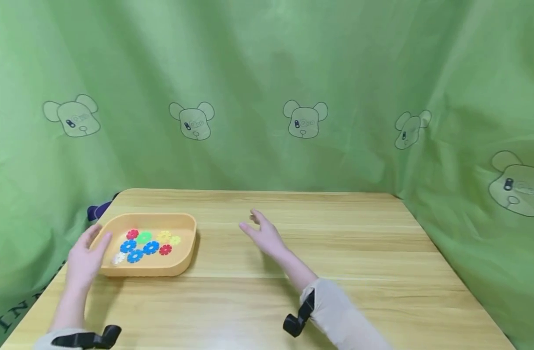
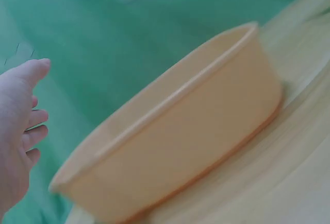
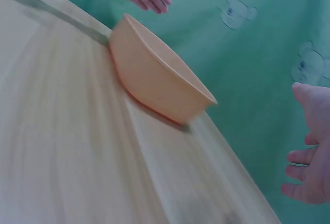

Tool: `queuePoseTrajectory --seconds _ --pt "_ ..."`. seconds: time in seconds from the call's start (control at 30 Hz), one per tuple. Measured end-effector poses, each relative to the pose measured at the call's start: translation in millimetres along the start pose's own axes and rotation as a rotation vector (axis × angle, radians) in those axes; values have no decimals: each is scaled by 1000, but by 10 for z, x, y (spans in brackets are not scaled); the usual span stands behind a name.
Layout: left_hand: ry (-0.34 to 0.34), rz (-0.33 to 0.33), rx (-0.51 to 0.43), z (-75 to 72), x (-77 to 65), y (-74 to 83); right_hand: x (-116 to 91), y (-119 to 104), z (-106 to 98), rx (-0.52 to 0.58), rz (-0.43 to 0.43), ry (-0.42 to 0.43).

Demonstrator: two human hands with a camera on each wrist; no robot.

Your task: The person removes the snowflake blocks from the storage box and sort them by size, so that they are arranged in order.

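An orange-tan plastic basin (image 1: 146,271) stands at the left of the wooden table. Inside it lie several small toothed plastic discs, among them a blue disc (image 1: 151,247), a green disc (image 1: 144,237) and a red disc (image 1: 165,250). My left hand (image 1: 85,255) hovers at the basin's left end, fingers relaxed and thumb apart, holding nothing. To the right of the basin my right hand (image 1: 267,236) is raised above the table, fingers loosely extended, nothing in it. In the left wrist view the basin wall (image 2: 180,136) hides the discs.
The wooden table (image 1: 337,233) reaches back to a green curtain (image 1: 249,58) printed with bear heads, which also hangs along both sides. Something dark purple (image 1: 98,210) shows behind the table's back left corner. Black straps with cameras sit on both wrists.
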State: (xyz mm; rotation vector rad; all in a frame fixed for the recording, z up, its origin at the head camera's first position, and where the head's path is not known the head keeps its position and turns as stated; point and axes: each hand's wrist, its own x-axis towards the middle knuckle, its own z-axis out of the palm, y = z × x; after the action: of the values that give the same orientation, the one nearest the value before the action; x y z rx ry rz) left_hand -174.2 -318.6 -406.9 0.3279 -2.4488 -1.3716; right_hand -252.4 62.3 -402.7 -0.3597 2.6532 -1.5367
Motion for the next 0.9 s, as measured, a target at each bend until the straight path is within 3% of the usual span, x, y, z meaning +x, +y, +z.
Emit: queuePoseTrajectory --seconds 0.1,0.23,0.33,0.53,0.7,0.9 --pt "60 -67 -70 -86 21 -134 -10 -88 177 32 6 -38" --pt "63 -174 -93 -160 51 -289 -15 -217 433 62 6 -80" --pt "34 -230 -95 -183 76 -380 -4 -296 638 72 19 -103" --pt "-56 -276 -65 -162 98 -464 16 -358 999 71 55 -127" --pt "-17 -316 -102 -146 110 -510 3 -331 1215 -3 47 -154" --pt "-13 -362 -111 -132 108 -565 -4 -309 1351 -152 16 -115"
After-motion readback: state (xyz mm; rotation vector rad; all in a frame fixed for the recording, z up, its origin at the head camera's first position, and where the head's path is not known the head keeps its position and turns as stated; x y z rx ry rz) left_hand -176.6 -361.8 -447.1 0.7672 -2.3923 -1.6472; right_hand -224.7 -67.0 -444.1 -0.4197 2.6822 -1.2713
